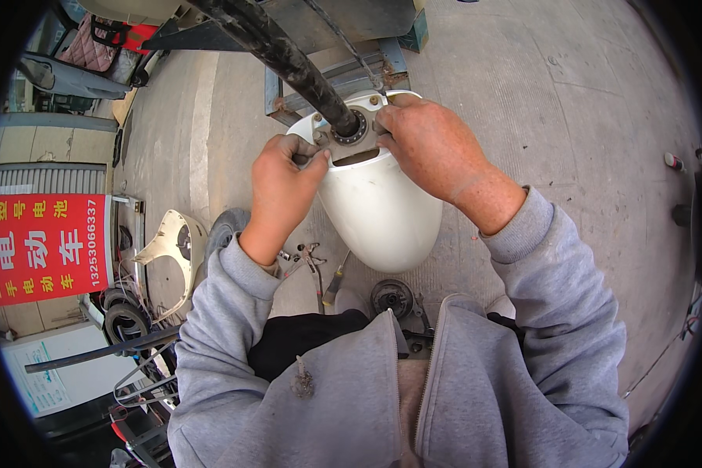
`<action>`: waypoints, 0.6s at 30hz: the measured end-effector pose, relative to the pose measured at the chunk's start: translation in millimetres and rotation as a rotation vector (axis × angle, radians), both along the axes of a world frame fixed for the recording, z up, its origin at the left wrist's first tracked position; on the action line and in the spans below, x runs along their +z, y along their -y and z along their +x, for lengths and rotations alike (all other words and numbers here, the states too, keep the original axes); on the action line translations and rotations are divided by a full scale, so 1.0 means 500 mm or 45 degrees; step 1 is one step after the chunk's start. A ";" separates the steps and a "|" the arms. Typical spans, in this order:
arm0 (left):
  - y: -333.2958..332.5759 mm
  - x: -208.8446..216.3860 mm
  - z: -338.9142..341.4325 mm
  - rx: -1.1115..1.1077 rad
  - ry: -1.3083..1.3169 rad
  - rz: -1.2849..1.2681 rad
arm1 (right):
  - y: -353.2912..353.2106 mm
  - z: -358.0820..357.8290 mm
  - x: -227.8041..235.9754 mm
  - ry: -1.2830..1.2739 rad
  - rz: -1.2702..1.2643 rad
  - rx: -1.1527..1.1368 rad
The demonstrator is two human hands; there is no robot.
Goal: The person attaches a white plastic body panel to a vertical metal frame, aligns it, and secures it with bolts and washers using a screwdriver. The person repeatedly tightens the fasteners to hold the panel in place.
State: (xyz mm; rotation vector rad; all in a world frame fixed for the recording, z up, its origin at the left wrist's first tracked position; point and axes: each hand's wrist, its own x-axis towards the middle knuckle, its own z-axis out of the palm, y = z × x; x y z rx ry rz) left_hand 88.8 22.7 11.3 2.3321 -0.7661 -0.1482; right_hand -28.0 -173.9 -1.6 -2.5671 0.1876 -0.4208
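Observation:
A white mudguard sits in front of me, with a metal plate set in its top opening. Up through the plate rises a black steering tube, ringed at its base by a bearing race with small balls. My left hand is closed at the plate's left edge, thumb and finger bent together. On the opposite edge my right hand is closed too, its fingertips touching the plate beside the tube. What either hand's fingers pinch is hidden. Bolt heads show in the plate near the fingers.
Below the mudguard lie a screwdriver, a brake lever with cable and a round wheel hub. A cream body panel and a tyre are at left, near a red banner. A metal frame stands beyond the mudguard.

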 end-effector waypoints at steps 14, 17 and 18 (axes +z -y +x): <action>-0.002 -0.001 0.003 -0.004 -0.024 -0.009 | 0.000 0.001 -0.002 0.005 0.002 -0.004; 0.001 0.001 0.000 -0.004 -0.007 0.009 | -0.001 0.000 -0.001 -0.005 0.003 -0.006; 0.002 0.001 0.000 -0.005 0.002 0.008 | -0.001 0.000 0.000 -0.010 0.011 -0.007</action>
